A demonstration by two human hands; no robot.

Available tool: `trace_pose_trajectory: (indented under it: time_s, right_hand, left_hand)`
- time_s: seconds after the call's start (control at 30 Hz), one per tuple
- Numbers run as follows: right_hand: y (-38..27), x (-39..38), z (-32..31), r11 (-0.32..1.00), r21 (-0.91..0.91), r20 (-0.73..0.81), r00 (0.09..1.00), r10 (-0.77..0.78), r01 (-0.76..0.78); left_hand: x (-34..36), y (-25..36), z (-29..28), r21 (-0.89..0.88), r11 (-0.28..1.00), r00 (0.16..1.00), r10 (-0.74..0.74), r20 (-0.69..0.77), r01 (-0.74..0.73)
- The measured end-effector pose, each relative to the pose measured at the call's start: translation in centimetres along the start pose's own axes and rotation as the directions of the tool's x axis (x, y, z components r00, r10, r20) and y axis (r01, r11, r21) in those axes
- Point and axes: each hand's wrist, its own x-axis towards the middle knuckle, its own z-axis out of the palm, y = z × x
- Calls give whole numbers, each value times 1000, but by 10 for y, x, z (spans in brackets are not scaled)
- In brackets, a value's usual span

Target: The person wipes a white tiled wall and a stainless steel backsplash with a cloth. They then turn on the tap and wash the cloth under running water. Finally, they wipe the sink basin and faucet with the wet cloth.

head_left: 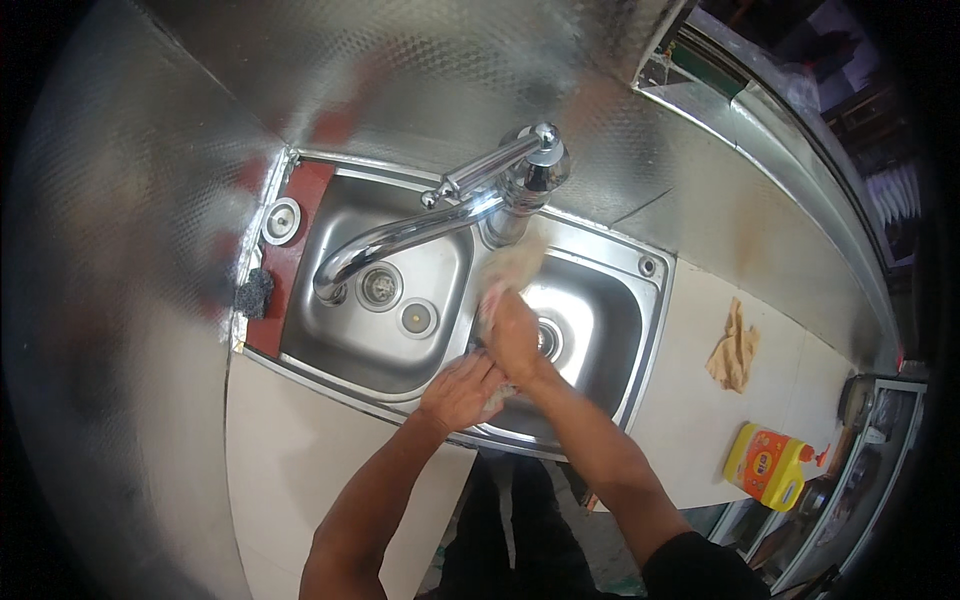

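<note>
Over the strip between the two basins of a steel sink [640, 385], my right hand [513, 335] is closed round a pale, pinkish cloth [515, 262]. The cloth is blurred, and its far end reaches the foot of the chrome faucet [515, 195]. Nearer to me, my left hand [460, 392] rests by the front rim with its fingers bent over another pale bit of cloth. Whether both bits are one piece is hidden under my hands. The faucet's spout [385, 243] points over the left basin.
A drain strainer [281, 221] and a dark scouring pad [255, 293] sit on the red ledge at the left. On the right counter lie a crumpled tan cloth [735, 347] and a yellow pump bottle [765, 466]. A small round strainer [417, 318] is in the left basin.
</note>
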Motion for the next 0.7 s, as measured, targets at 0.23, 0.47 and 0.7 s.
trace_pose_trajectory:
  time_s: [0.23,0.47,0.7]
  right_hand:
    - [-22,98,6,951,-247,214,968,-133,186]
    - [58,38,-69,896,-177,189,908,-375,407]
    - [-32,74,-127,638,731,14,941,338,-241]
  left_hand:
    - [-1,-4,3,-37,999,1000,14,-9,-14]
    - [3,-1,-5,-58,998,998,-29,53,32]
    - [-1,2,-13,-56,998,999,-29,-36,27]
